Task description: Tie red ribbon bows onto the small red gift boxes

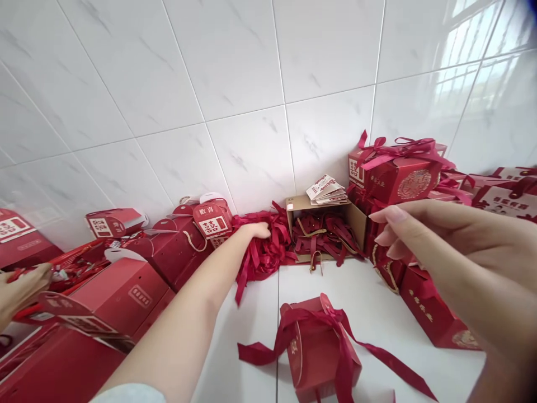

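Note:
My left hand (260,230) reaches into a heap of dark red ribbons (268,257) by the wall. Its fingers curl down onto the ribbon, with the fingertips hidden among the strands. Raised at the right, close to the camera, is my right hand (457,252), loosely bent with nothing visible in it. Between my arms, on the white surface, stands a red gift box (316,350) with a ribbon bow on top. The bow's long tails spread out to both sides.
An open cardboard box (358,226) holds red straps, with printed cards (327,190) on top. Ribboned boxes (403,173) are stacked at right. More red boxes (121,285) line the left, where another person's hand (25,288) touches red packets. A tiled wall (243,73) stands behind.

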Available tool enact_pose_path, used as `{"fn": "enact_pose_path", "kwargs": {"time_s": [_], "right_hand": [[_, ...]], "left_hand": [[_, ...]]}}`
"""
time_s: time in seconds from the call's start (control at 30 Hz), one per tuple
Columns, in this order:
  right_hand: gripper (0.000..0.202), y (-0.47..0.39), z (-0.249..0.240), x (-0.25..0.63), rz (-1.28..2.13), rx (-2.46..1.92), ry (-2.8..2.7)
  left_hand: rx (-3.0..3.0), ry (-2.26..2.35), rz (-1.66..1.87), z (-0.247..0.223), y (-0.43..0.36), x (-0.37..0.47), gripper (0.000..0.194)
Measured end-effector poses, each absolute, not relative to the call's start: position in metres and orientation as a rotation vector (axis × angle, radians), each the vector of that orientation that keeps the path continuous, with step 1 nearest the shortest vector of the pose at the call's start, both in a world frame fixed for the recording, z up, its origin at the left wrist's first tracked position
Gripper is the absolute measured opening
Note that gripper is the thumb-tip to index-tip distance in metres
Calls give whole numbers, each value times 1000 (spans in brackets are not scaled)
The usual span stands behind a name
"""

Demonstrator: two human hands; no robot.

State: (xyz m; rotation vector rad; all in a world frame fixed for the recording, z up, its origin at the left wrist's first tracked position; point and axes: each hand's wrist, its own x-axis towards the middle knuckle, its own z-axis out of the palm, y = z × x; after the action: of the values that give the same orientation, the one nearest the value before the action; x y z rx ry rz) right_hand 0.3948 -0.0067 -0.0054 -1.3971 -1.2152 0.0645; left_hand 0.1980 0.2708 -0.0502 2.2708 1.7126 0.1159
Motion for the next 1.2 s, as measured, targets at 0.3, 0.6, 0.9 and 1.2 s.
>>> {"fn": "enact_pose_path", "kwargs": {"time_s": [0.3, 0.6, 0.9, 1.2], "right_hand": [[32, -4, -11, 397, 241, -1459, -1504], [104, 21, -38, 387, 933, -1769, -2128], [112, 23, -67, 318, 951, -1896, -2152], [83, 14, -64, 298, 889, -1784, -2010]], "left_hand": [[2384, 1752, 501, 33, 208, 170, 46], [2301, 1536, 1085, 20, 5, 69, 41], [2382, 1461, 257, -20, 26, 86, 44], [2291, 1260, 81, -44, 63, 95, 34]]}}
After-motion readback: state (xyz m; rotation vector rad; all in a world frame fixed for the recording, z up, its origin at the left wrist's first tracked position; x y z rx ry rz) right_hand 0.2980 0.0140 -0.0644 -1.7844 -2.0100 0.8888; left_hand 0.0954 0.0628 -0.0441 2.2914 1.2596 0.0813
